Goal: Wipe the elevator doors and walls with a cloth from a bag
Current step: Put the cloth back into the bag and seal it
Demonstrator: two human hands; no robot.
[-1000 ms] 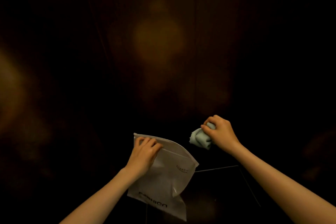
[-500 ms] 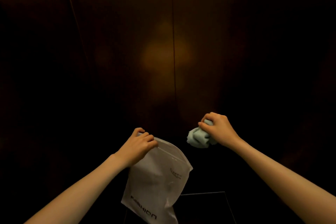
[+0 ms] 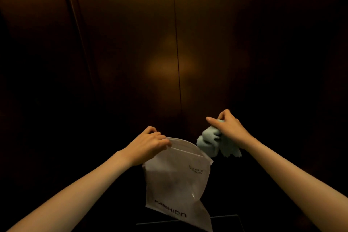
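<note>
— Pale-blue cloth — where is it sitting?

— It is bunching in the right hand, whose grip is clenching round it, forefinger sticking out; a loose end is hanging below, just right of the bag's top edge.

— And the bag?

— The white plastic bag is dangling from the left hand, fingers pinching its top left corner — "FASHION" is showing low down.

— Beyond?

— The dim bronze elevator doors are standing far, seam in the middle.

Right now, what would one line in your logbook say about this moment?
left hand: grips bag top edge | right hand: holds cloth, out of bag | elevator doors: shut, not yet touched
</note>
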